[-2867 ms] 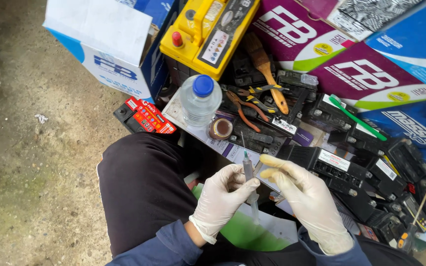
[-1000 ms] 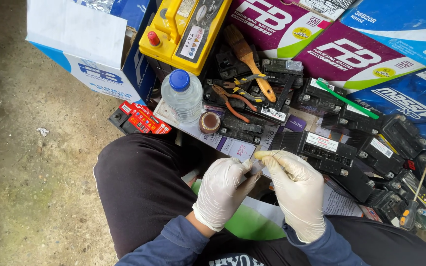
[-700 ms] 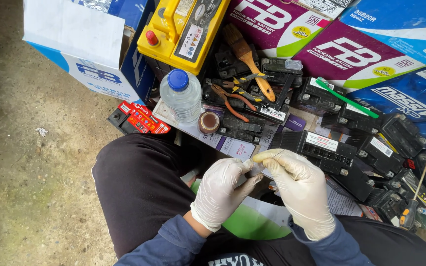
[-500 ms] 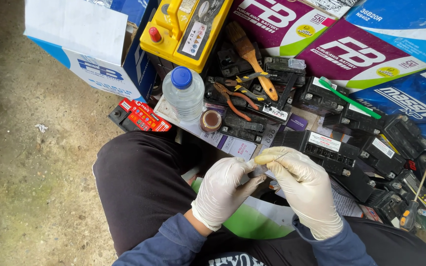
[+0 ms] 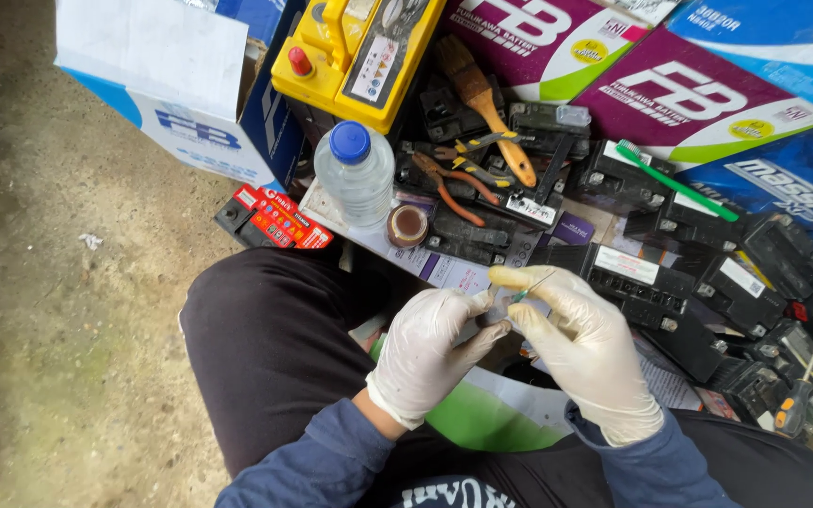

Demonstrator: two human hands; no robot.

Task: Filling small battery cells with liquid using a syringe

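Observation:
Both my hands wear white gloves and meet above my lap. My right hand (image 5: 587,350) pinches a thin rod-like tool (image 5: 531,287) with a green section between thumb and forefinger. My left hand (image 5: 430,348) is closed around a small object next to that tool; the object is mostly hidden by the fingers. Beneath the hands lies a green and white sheet (image 5: 491,414) on my dark trousers (image 5: 265,348).
Several small black batteries (image 5: 651,282) lie ahead. A clear bottle with a blue cap (image 5: 355,169), a small brown jar (image 5: 407,226), pliers (image 5: 449,183), a wooden-handled brush (image 5: 486,103), a green toothbrush (image 5: 675,181), a yellow battery (image 5: 355,52) and cardboard boxes (image 5: 157,85) surround them. Bare concrete floor (image 5: 58,310) at left.
My hands stay together over my lap, fingers shifting slightly on the thin tool. The view has drifted a little; nothing else moved.

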